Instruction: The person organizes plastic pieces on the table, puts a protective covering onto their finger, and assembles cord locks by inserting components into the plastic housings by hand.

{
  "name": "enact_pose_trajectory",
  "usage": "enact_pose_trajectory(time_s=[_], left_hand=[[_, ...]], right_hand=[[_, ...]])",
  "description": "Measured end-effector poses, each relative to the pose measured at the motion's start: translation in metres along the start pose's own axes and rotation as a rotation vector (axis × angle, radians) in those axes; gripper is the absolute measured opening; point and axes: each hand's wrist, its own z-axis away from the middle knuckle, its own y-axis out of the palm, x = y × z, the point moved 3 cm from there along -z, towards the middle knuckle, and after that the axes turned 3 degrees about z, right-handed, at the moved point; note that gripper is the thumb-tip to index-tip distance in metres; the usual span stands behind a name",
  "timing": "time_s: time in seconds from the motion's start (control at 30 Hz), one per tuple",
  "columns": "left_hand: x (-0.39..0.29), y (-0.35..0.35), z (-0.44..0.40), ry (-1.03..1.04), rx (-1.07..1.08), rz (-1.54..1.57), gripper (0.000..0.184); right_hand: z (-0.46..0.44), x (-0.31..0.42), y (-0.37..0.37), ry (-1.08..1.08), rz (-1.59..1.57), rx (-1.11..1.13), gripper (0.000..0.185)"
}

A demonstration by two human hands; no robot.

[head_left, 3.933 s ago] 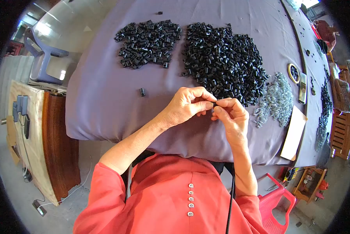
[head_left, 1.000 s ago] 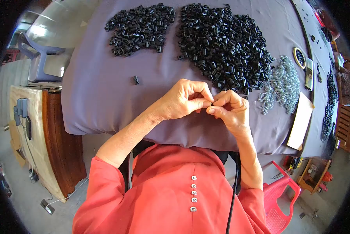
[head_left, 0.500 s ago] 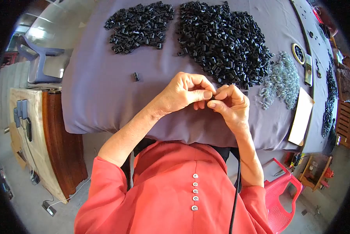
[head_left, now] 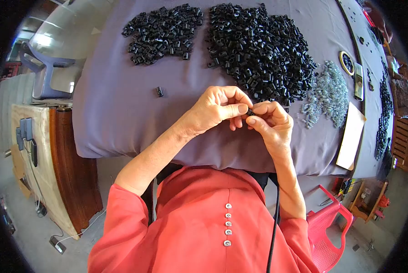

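My left hand (head_left: 218,108) and my right hand (head_left: 273,123) meet over the near part of the cloth, fingertips almost touching. Between them a small black plastic piece (head_left: 250,112) is pinched by thumb and fingers of both hands; the fingers cover most of it. Just beyond the hands lies a large heap of hollow black plastic pieces (head_left: 263,50). To its left is a smaller heap of black plastic pieces (head_left: 165,34). One black piece (head_left: 159,92) lies alone, left of my left hand. Small silvery metal springs (head_left: 329,93) are piled to the right.
The table has a grey-purple cloth (head_left: 117,113). At its right are a flat cardboard piece (head_left: 351,136), a roll of tape (head_left: 347,63) and a metallic box-like item (head_left: 359,82). A pink plastic chair (head_left: 326,232) stands lower right, a wooden cabinet (head_left: 78,168) at left.
Both hands have shifted very slightly to the right, still pinching the black piece, which shows a little more now. The heaps look the same.
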Motion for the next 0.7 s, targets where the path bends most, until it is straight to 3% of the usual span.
enact_pose_trajectory(time_s=[0.7], left_hand=[[0.0036, -0.0041, -0.0016, 0.0, -0.045, 0.052, 0.013]], right_hand=[[0.002, 0.0033, 0.0029, 0.025, 0.016, -0.058, 0.01]])
